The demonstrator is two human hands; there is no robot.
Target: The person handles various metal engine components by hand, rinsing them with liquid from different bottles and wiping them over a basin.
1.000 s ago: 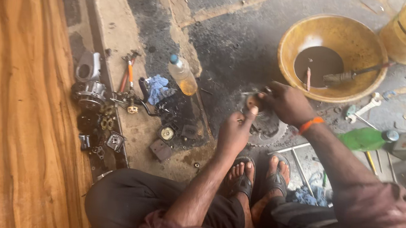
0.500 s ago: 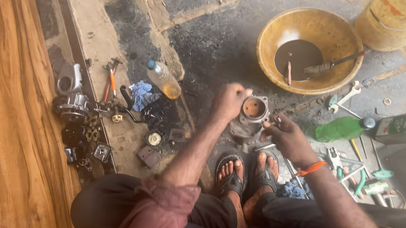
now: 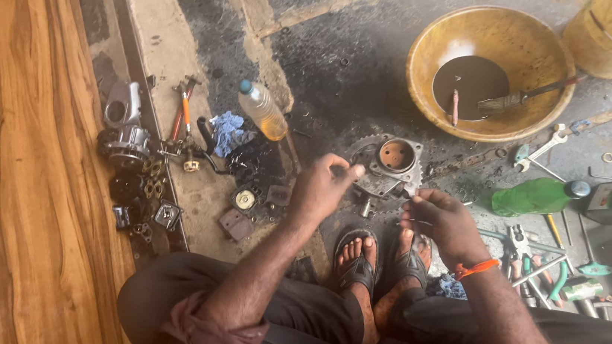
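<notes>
Loosely curled right hand (image 3: 442, 221) beside cylinder block (image 3: 395, 162)

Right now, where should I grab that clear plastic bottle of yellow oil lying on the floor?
Grip the clear plastic bottle with yellow liquid around its middle, coming from above. It lies on its side, blue cap toward the upper left, so the round body is exposed and the sides look free.

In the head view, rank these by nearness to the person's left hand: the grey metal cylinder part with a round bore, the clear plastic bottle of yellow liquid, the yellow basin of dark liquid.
From the left hand:
1. Grey metal cylinder part with a round bore, just to its right, ahead of the feet.
2. Clear plastic bottle of yellow liquid, up and to its left.
3. Yellow basin of dark liquid, far upper right.
</notes>
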